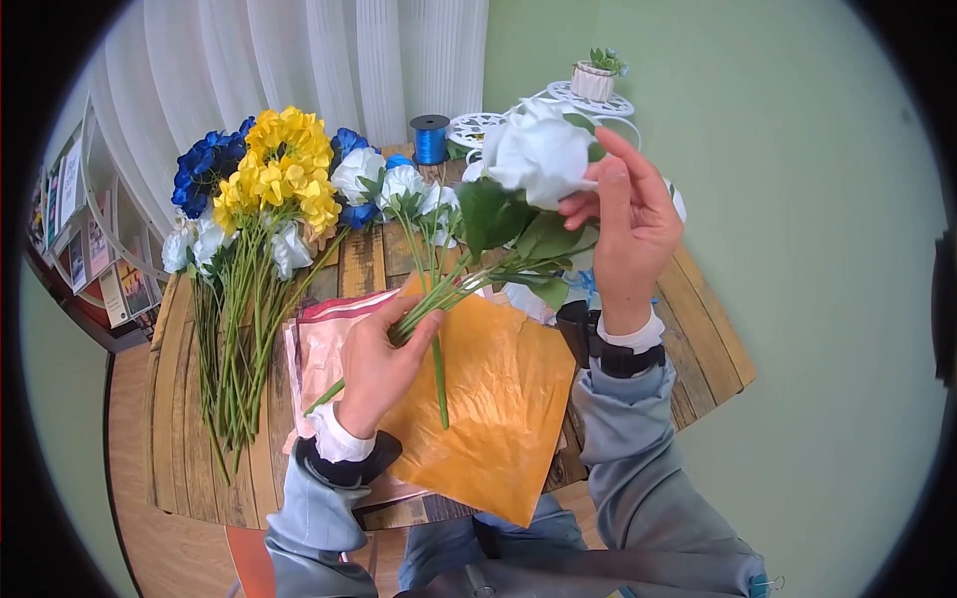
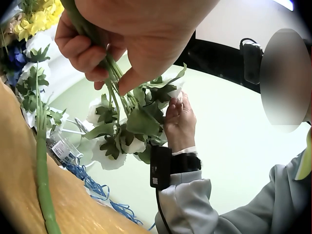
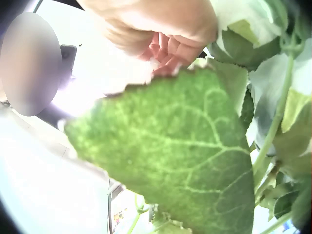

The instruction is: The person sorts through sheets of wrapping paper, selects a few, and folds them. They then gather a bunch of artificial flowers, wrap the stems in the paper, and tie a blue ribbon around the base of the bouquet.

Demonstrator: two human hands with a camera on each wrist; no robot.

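My left hand [image 1: 384, 361] grips a bundle of green stems [image 1: 439, 294] above the wrapping paper, its fingers curled round them in the left wrist view. These stems lead up to artificial white roses [image 1: 543, 154] with broad green leaves [image 1: 488, 214]. At the right edge of the blooms, my right hand [image 1: 638, 224] touches the petals with loosely bent fingers. A large green leaf [image 3: 170, 151] covers much of the right wrist view. Beneath the bundle, a separate green stem [image 2: 44, 185] lies over the orange paper [image 1: 488, 399].
Yellow flowers [image 1: 284, 164], blue flowers [image 1: 204, 169] and more white roses [image 1: 359, 174] lie on the wooden table's left side. Pink paper [image 1: 324, 344] sits under the orange sheet. Behind stand a blue ribbon spool [image 1: 430, 143] and a small potted plant [image 1: 595, 80].
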